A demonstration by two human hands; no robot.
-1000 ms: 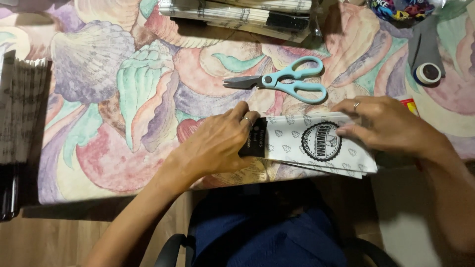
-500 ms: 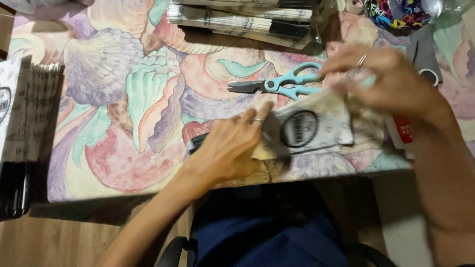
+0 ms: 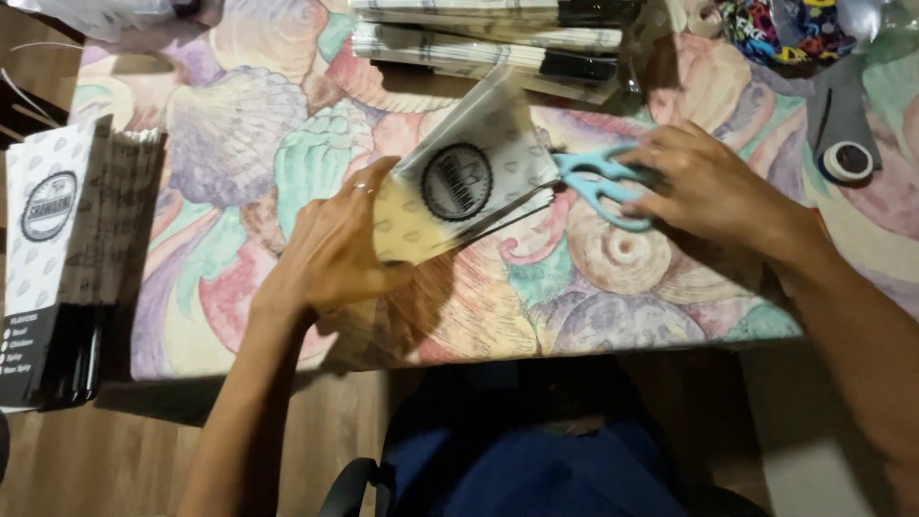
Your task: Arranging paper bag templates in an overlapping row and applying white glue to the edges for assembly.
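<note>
Left hand (image 3: 330, 254) pinches a paper packet (image 3: 459, 187) by its lower-left end, thumb on top, fingers under; a ring shows on one finger. The packet is pale with a small printed pattern and a round dark emblem, held tilted above the worktop (image 3: 239, 134), its upper-right end pointing toward the scissors (image 3: 598, 182). Right hand (image 3: 708, 187) lies palm down over the light-blue handles of the scissors, fingers curled on them; the blades run under the packet's edge, so the blade tips can't be seen. Whether the fingers are through the handle loops, cannot tell. Hands are apart, the packet between them. Both forearms come in from the lower edge, the left angled up-right, the right angled up-left. The worktop carries a seashell-print cover. A stack of similar packets (image 3: 67, 258) stands at far left, more stacks (image 3: 488, 43) lie at the top, and a tape roll (image 3: 847, 161) sits at right.
</note>
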